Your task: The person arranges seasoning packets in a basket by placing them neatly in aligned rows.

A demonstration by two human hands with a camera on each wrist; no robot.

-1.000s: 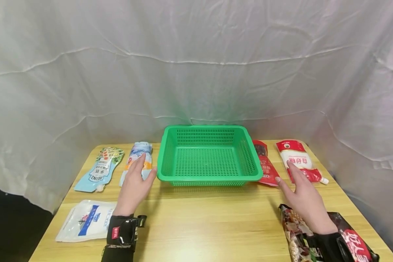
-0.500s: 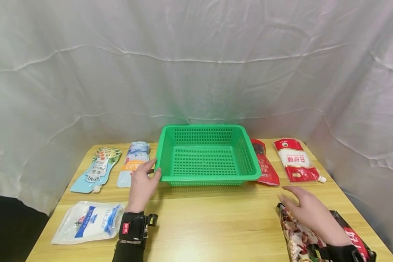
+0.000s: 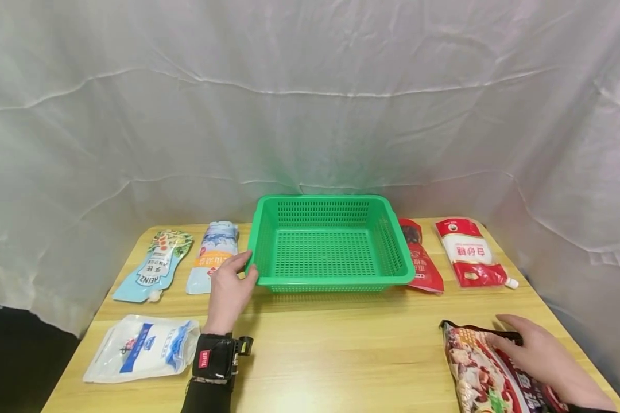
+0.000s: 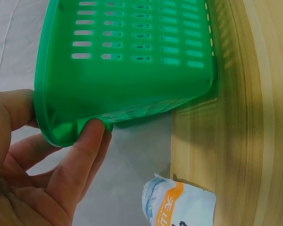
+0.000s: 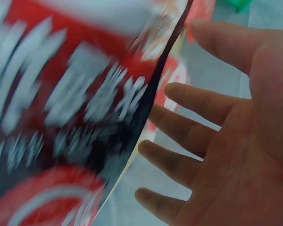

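A green plastic basket [image 3: 322, 281] stands at the back middle of the table. My left hand [image 3: 231, 289] holds its near left corner; in the left wrist view the thumb and fingers [image 4: 78, 165] pinch round the rim. Low on the right lies a large dark food packet [image 3: 477, 367] with red and white print. Over its right part hovers my right hand [image 3: 542, 353], fingers spread. The right wrist view shows the fingertips [image 5: 172, 89] close by the packet's dark edge, with nothing between them.
Left of the basket lie a blue-and-orange pouch [image 3: 212, 258], a light-blue Heinz pouch [image 3: 155, 267] and a white bag [image 3: 144, 350]. To its right are a red packet [image 3: 422, 267] and a red-and-white bag [image 3: 470, 252]. A grey cloth [image 3: 310, 115] hangs behind the table.
My left hand has moved right onto the basket's corner and taken hold of it. My right hand has drawn back toward me, from near the red-and-white bag to over the dark packet.
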